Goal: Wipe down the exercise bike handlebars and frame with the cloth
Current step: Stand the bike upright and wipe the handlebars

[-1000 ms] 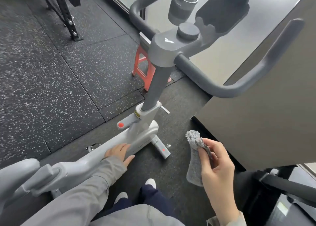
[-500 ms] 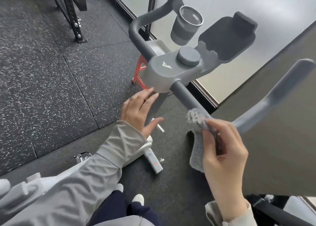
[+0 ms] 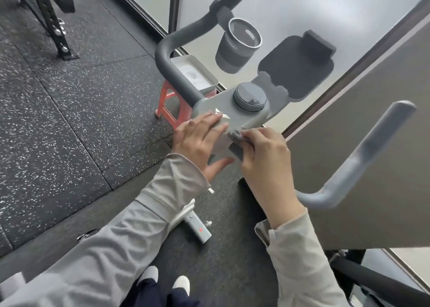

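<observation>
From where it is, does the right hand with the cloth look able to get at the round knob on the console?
Probably yes. The right hand holds the cloth against the console's near edge, and the round knob sits just beyond with nothing between them; the left hand lies off to the side.

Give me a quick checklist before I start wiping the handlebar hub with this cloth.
1. Cloth gripped in right hand: ok.
2. Cloth touching the hub: ok, at its near edge.
3. Left hand steadying the hub: ok, lying flat on it.
4. Left hand clear of the wipe path: not ok, it covers part of the hub.
5. Cup holder emptied: cannot tell.
6. Cloth clean enough: cannot tell.
</observation>
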### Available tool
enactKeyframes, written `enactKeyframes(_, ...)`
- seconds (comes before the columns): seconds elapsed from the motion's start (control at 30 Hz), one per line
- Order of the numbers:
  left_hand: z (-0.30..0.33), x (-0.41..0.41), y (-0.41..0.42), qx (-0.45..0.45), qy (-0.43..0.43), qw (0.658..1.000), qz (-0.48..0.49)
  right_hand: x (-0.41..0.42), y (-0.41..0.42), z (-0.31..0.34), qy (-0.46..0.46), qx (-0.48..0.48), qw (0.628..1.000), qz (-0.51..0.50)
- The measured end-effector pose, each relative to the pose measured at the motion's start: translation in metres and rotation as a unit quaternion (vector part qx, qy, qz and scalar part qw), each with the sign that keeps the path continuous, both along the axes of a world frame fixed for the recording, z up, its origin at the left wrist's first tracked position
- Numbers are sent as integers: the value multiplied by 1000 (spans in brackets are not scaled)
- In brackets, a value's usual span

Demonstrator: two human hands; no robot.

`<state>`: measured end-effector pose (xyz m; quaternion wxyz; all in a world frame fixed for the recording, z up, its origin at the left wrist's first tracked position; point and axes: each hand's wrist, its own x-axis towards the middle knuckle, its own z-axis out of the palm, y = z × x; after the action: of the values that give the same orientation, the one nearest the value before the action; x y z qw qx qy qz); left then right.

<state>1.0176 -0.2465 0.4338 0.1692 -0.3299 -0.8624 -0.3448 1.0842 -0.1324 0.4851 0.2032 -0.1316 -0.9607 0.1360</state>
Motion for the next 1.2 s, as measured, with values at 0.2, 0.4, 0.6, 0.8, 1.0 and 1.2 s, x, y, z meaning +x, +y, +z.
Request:
enactKeyframes(0.2, 4, -3, 0, -17, 16, 999, -35, 21, 4, -4, -23, 38, 998, -36)
enactKeyframes(0.4, 9, 4, 14, -3, 51, 995, -91, 64, 20, -1, -20, 27, 997, -72)
enactKeyframes(0.6, 13, 22, 33, 19, 18, 988, -151, 97, 36, 1, -21, 58, 992, -108)
enactKeyframes(0.8, 17, 35, 55, 14, -1, 982, -186, 110, 57, 1, 4, 87, 989, -121)
enactKeyframes(1.0, 13, 37, 56, -12, -56, 979, -198, 101, 86, 4, 35, 103, 981, -162)
enactKeyframes(1.2, 14, 36, 53, -31, -66, 975, -211, 97, 66, 3, -1, 125, 978, -166)
